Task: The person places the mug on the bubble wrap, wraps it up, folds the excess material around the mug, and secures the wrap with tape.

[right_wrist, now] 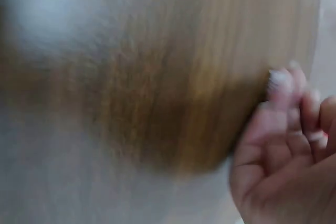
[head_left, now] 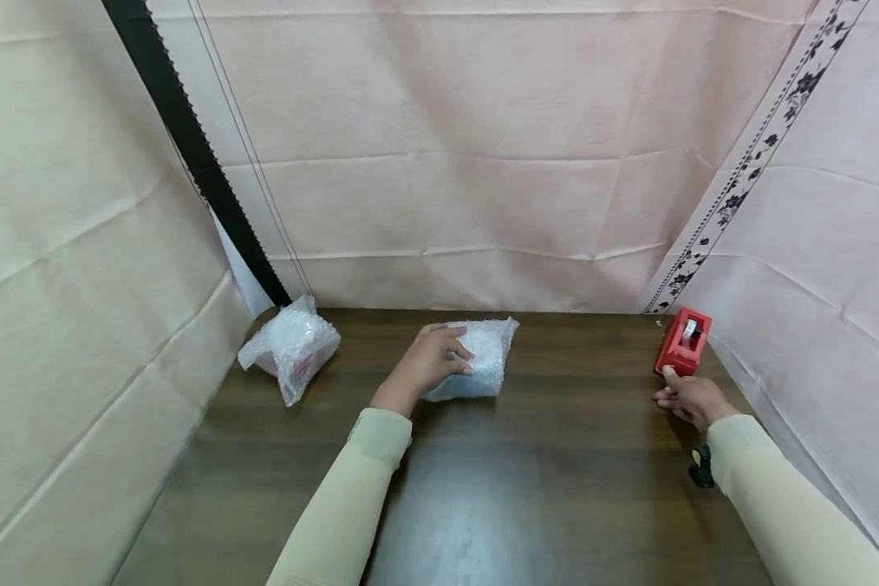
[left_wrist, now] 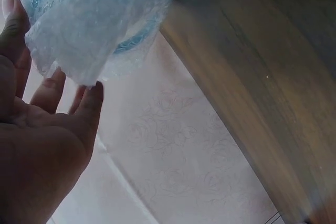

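In the head view, my left hand grips the left part of a bubble-wrapped package near the table's back edge. The left wrist view shows my bent fingers along the rim of the wrapping, with something light blue showing through. At the right, my right hand is at the near end of a red tape dispenser, its thumb overlapping that end. In the blurred right wrist view, the curled right-hand fingers have a shiny whitish spot at one tip; I cannot tell whether they pinch tape.
A second bubble-wrapped bundle, with a reddish tint inside, sits at the back left of the brown wooden table. Pale cloth walls hang behind and on both sides. The dispenser stands close to the right wall.
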`<state>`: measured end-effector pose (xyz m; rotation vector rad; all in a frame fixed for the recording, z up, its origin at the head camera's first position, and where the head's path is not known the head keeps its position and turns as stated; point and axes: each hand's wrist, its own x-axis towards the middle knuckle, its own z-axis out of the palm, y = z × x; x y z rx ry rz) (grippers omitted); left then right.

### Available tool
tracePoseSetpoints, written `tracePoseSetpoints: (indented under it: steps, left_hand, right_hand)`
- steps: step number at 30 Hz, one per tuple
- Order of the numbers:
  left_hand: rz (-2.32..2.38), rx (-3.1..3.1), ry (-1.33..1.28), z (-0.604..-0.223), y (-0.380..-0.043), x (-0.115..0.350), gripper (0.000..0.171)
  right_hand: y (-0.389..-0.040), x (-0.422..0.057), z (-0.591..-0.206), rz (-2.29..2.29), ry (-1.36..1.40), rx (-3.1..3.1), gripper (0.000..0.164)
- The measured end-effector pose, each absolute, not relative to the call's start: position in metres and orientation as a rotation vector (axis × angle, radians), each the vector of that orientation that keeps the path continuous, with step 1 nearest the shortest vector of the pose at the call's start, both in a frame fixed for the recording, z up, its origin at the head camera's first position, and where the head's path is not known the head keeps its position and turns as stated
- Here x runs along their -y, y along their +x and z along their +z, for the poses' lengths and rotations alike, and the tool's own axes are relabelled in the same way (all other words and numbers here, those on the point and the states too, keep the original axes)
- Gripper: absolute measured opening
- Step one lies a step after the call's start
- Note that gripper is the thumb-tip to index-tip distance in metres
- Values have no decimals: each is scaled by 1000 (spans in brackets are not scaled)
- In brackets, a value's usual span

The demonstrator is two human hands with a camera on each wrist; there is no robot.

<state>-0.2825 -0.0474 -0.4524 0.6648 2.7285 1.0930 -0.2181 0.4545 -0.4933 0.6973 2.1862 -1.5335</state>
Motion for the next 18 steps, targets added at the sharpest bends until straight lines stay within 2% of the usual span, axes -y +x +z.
tracePoseSetpoints:
  steps: [4,7,9,11,14,18]
  left_hand:
    - [1104,-2747,677,-454,-282,48,17]
    - [1094,-2774,673,-454,-281,51,18]
    - [1088,-2789,674,-454,-280,51,18]
    - [1086,-2797,681,-454,-278,51,19]
    - [1088,-2798,686,-453,-276,48,21]
    - [1076,-2824,668,-452,-273,44,22]
  right_hand:
    - [-217,-429,-473,-1396,479,-2236,70]
    - [-228,-395,-456,-1332,318,-2287,85]
    - [-238,-369,-444,-1321,190,-2302,90]
    - [-249,-340,-432,-1364,78,-2288,84]
    - [-265,-297,-414,-1420,-94,-2309,64]
    - [-281,-245,-395,-1347,-286,-2471,52]
